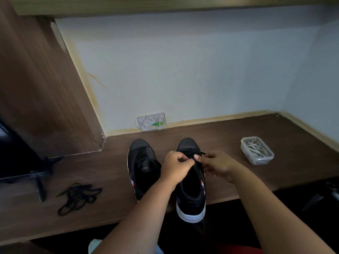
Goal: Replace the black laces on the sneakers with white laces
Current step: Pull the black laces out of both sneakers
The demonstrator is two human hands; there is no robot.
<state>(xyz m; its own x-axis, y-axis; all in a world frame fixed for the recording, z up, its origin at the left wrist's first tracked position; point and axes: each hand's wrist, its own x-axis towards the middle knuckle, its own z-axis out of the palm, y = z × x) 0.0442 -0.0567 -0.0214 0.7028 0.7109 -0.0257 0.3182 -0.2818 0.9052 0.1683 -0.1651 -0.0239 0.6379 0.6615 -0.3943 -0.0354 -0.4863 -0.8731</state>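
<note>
Two black sneakers stand side by side on the dark wooden desk (238,132), toes toward the wall. The left sneaker (142,162) has no lace in its eyelets. The right sneaker (191,195) has a white sole and its heel hangs over the desk's front edge. My left hand (176,166) and my right hand (217,165) both pinch the black lace (190,153) over the right sneaker's eyelets. A loose black lace (78,197) lies in a heap at the left. White laces (256,148) sit in a clear plastic tub (256,160) at the right.
A white wall plate (152,121) with exposed wiring sits at the base of the back wall. A brown cabinet side (40,88) rises at the left, with a dark monitor and its stand (39,186) below it. A shelf runs overhead.
</note>
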